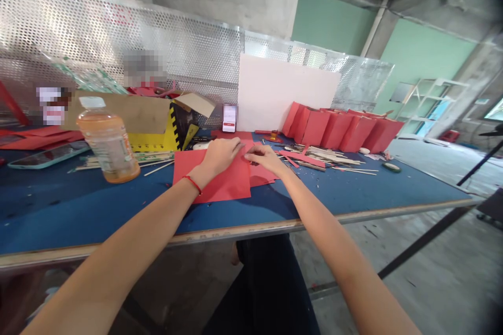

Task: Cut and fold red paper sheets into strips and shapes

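A sheet of red paper lies near the front edge of the blue table, over more red paper to its right. My left hand rests on the upper part of the sheet, fingers stretched to the right; a red cord circles that wrist. At the sheet's right edge, the thumb and fingers of my right hand are pinched together on the paper. The two hands nearly meet there, and the fingertips partly hide the edge between them.
A bottle of orange drink stands at left, before a yellow-black cardboard box. A lit phone leans upright behind my hands. Thin wooden sticks and several standing red paper bags occupy the right; a tape roll lies nearby.
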A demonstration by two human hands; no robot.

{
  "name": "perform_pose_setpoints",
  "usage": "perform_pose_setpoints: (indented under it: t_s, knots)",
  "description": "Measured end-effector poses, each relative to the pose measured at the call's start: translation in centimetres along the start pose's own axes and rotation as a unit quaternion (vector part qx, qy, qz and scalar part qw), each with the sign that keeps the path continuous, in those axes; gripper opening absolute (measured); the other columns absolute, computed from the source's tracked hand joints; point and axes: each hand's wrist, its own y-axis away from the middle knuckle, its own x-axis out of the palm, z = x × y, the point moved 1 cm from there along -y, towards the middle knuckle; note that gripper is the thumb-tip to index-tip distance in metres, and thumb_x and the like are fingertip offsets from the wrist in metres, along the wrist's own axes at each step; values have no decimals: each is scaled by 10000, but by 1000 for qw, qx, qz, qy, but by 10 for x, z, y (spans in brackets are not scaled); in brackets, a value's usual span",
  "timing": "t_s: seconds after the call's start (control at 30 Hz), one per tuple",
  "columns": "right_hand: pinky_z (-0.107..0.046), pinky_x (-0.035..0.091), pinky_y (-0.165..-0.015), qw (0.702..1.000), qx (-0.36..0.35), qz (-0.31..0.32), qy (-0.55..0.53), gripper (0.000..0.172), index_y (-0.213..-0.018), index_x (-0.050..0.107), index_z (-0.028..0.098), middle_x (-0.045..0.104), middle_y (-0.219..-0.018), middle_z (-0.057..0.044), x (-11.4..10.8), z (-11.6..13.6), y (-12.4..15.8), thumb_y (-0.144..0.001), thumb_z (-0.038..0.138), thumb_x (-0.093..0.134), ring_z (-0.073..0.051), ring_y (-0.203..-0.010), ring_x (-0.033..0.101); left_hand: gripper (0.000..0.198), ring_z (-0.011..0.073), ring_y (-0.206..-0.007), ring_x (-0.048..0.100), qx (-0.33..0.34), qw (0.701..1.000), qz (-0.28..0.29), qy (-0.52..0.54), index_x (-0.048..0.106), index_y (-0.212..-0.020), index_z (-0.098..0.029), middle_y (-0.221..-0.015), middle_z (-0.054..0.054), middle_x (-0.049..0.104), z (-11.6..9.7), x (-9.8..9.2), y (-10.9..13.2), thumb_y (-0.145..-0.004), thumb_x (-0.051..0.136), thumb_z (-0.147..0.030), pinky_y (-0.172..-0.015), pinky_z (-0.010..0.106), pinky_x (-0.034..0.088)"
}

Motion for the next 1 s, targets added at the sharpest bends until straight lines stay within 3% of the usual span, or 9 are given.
perform_pose_setpoints:
  t_s: [0.17,0.37,1.0]
  knots:
    - [-269,453,-661,999,8,32,10,141,-674,658,185,618,-662,13,-1,-6,0,-721,316,642,-128,-646,567,409,297,-870,698,-10,1000,6,1,667,-993,-184,-932,133,749,2,0,0,-1040,331,-411,-675,339,382]
    - [-270,449,-625,999,23,30,-9,167,-628,615,186,569,-603,31,-1,-6,-3,-681,340,655,-119,-588,542,413,283,-858,699,-22,1000,15,4,676,-992,-180,-933,132,753,1,-3,-1,-1042,334,-405,-688,329,398]
    - [-269,441,-593,992,73,-55,-84,231,-640,607,180,552,-603,16,9,-18,-11,-605,393,690,-118,-586,512,434,296,-848,708,-42,999,2,2,687,-998,-167,-925,134,758,4,-6,-5,-1048,331,-411,-645,338,369]
